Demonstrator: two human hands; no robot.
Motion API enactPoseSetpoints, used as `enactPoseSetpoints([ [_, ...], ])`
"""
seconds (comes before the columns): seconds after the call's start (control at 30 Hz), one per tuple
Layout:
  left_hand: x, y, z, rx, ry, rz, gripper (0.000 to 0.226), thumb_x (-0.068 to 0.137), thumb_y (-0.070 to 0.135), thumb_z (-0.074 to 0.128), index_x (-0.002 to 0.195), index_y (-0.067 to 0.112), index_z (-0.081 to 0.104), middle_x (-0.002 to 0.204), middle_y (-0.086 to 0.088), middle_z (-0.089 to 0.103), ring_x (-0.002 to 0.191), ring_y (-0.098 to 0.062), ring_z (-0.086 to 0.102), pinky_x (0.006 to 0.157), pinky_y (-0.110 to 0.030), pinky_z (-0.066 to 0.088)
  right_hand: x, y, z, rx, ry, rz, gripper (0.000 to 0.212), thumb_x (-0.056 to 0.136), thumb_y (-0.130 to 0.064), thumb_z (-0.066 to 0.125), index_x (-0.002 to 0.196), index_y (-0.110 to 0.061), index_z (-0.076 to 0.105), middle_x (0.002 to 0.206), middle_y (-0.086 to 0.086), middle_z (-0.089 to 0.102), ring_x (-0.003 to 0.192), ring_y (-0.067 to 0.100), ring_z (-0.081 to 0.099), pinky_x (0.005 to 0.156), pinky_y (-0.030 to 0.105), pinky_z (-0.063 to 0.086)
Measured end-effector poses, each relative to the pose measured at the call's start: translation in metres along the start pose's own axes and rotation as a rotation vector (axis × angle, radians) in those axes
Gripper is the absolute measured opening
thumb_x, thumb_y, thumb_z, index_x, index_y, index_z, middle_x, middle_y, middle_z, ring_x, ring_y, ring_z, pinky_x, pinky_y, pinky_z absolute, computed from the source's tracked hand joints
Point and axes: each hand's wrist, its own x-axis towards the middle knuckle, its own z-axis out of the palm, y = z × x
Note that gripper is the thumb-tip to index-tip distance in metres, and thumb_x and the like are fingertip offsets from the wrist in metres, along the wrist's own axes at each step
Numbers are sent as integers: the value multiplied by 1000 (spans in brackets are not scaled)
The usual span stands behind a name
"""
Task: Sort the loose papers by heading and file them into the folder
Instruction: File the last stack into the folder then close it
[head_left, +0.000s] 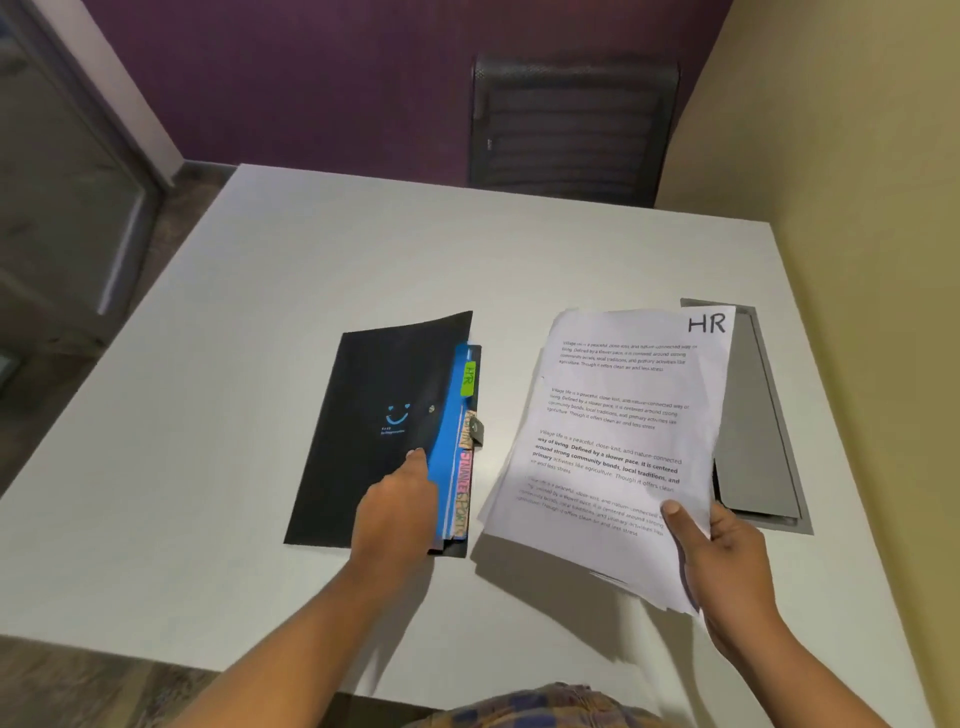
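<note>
A black folder (374, 426) with a blue smiley lies on the white table (260, 312). Its front cover is lifted at the right edge, showing blue dividers with coloured tabs (462, 457); the green top tab reads HR. My left hand (400, 499) has its fingers tucked under that cover near the lower right edge, holding it up. My right hand (722, 551) grips a stack of white printed papers (613, 441) by the bottom right corner, held just above the table to the folder's right. The top sheet is headed HR.
A grey hatch panel (763, 441) is set in the table under and to the right of the papers. A dark mesh chair (571, 130) stands behind the table's far edge. A yellow wall runs close along the right side.
</note>
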Motion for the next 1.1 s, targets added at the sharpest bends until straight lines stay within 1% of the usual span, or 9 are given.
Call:
enactPoseSetpoints([
  [0.1,-11,27,4,-92,13,26,49,100,28,47,144,16,31,114,-8,67,93,-24,70,72,-38,61,7,-7,-13,-21,7,-79,13,96,-21,61,100,-22,73,48,-10,66,40,3,57,55,26,44],
  [0.17,-20,48,14,-170,30,51,46,100,25,44,143,16,33,112,-7,67,89,-23,69,70,-39,61,12,-13,-22,-43,5,-122,13,97,-23,60,99,-25,73,44,-9,62,33,2,50,50,25,41],
  [0.4,-42,123,33,-492,42,37,33,99,15,34,128,24,47,95,0,67,72,-23,67,56,-39,60,33,-16,-51,-112,-9,-162,18,97,-19,57,95,-22,74,66,-15,71,52,-3,63,44,8,39],
  [0.5,-48,145,37,-558,36,42,31,98,13,33,121,24,51,91,5,66,74,-17,66,58,-37,59,39,-7,-59,-212,-18,-156,18,97,-21,57,99,-16,74,82,-9,74,68,-1,66,50,9,42],
  [0.63,-55,164,34,-621,60,85,25,100,14,34,105,20,58,74,12,62,64,-10,63,46,-15,49,44,-1,-64,-273,-27,-175,18,96,-25,59,101,-14,72,91,-3,74,83,12,69,57,17,43],
  [0.7,-56,168,33,-630,64,101,23,101,17,35,107,20,57,78,15,62,67,-9,64,48,-15,50,46,-5,-66,-292,-30,-194,19,97,-25,57,102,-14,72,92,-3,74,83,9,67,58,18,44],
  [0.83,-55,172,36,-637,61,66,32,98,11,32,108,26,58,83,17,64,74,-12,65,56,-34,58,44,-15,-73,-273,-3,-235,17,98,-25,56,100,-20,72,89,-7,73,81,2,66,55,11,44],
  [0.97,-57,174,31,-642,99,76,32,99,10,33,111,23,60,79,17,62,69,-9,62,45,-15,43,44,-16,-68,-275,-60,-219,18,98,-27,56,104,-24,73,89,-11,74,81,3,68,60,15,49],
  [1.1,-60,175,24,-696,102,99,26,103,20,36,112,22,60,81,23,59,69,-4,62,46,-8,41,51,-12,-55,-332,-145,-182,21,99,-29,55,107,-21,73,95,-6,74,85,11,70,69,24,56],
])
